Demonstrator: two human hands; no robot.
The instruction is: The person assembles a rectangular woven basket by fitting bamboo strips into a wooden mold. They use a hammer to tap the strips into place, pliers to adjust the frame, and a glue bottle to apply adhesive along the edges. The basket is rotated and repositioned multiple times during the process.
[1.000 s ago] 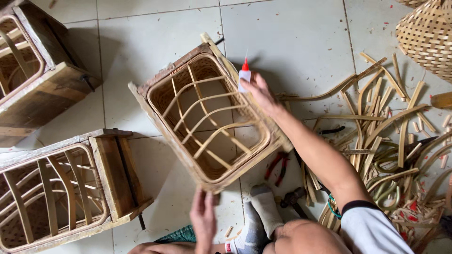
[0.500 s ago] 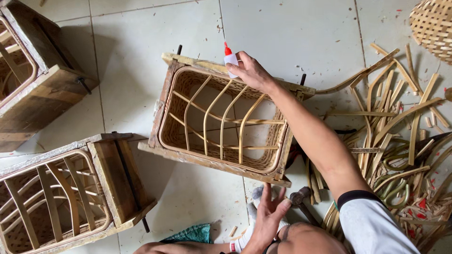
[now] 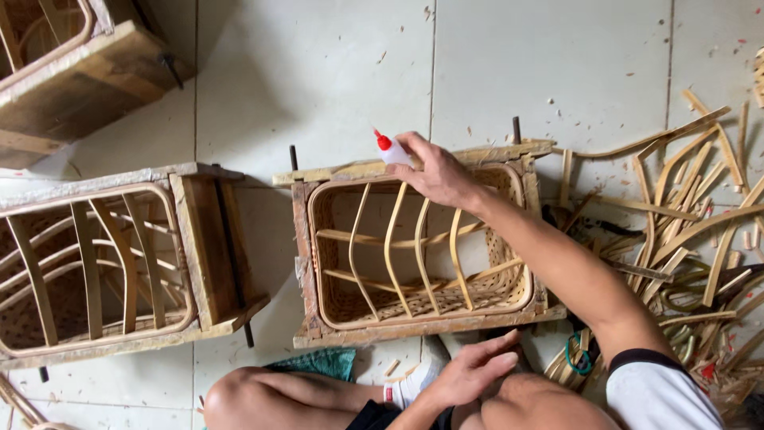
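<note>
A rectangular rattan basket (image 3: 414,314) sits inside a wooden frame mould (image 3: 318,263) on the tiled floor in front of me, with bent strips arching across its opening. My right hand (image 3: 438,171) reaches over the frame's far edge and grips a small white glue bottle (image 3: 391,151) with a red tip pointing up and left. My left hand (image 3: 473,368) lies low near my knee, fingers apart, just touching the frame's near edge and holding nothing.
A second framed basket (image 3: 103,255) lies to the left, a third (image 3: 64,64) at the top left. Loose rattan strips (image 3: 700,215) are heaped on the right. A green cloth (image 3: 318,362) lies by my knee.
The basket frame has turned and now lies square to me. My right hand with the glue bottle stayed on its far edge. My left hand dropped back to the near edge.
</note>
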